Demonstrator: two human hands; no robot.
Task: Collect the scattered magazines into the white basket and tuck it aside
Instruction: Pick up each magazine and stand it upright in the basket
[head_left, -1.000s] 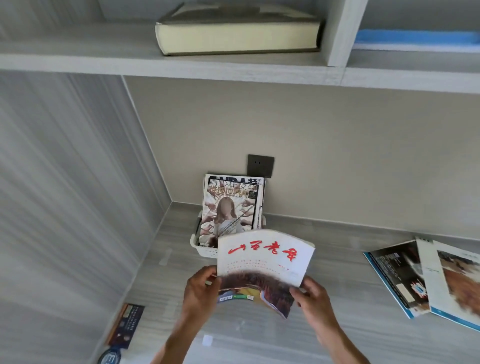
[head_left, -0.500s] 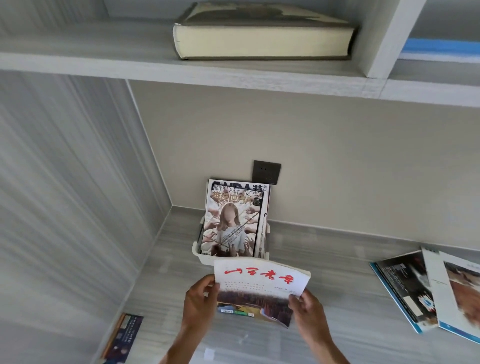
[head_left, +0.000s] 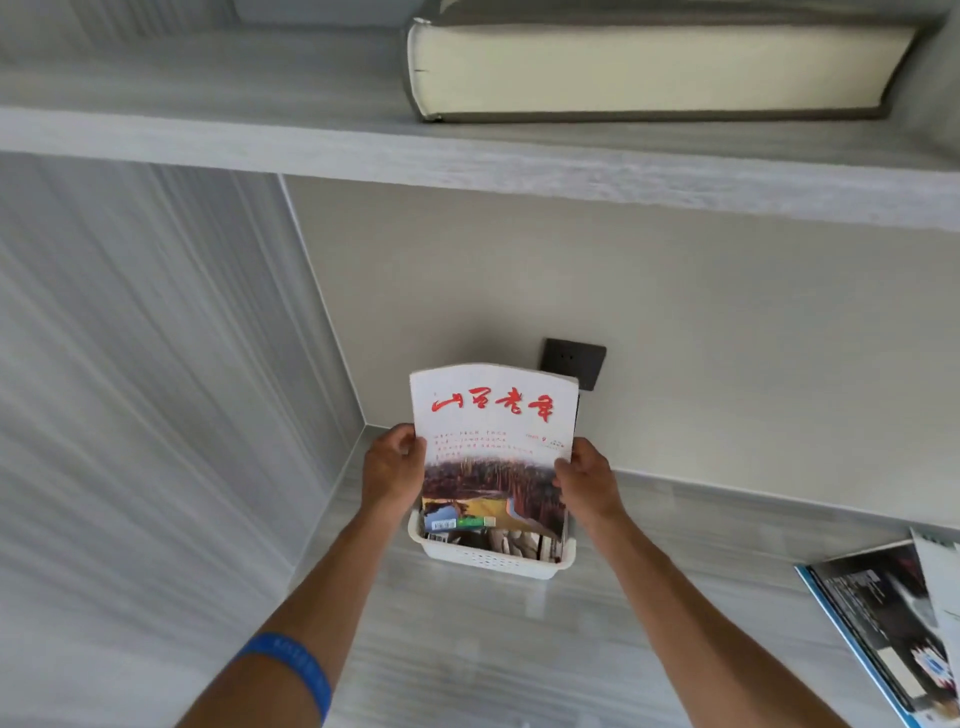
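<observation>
A white-covered magazine (head_left: 493, 447) with red script and a landscape photo stands upright, its lower edge inside the white basket (head_left: 488, 564) in the desk's back left corner. My left hand (head_left: 392, 467) grips its left edge and my right hand (head_left: 584, 480) grips its right edge. Other magazines stand in the basket behind it, mostly hidden. Two more magazines (head_left: 893, 618) lie flat on the desk at the far right.
A side panel (head_left: 130, 415) closes off the left. A shelf (head_left: 467, 156) overhead carries a thick book (head_left: 654, 67). A dark wall socket (head_left: 574, 361) sits just behind the basket. Grey desk surface (head_left: 545, 649) stretches between my forearms.
Both hands carried the red-script magazine forward from the desk's front and stood it up in the basket, covering the magazine with the figure on its cover. The camera moved closer.
</observation>
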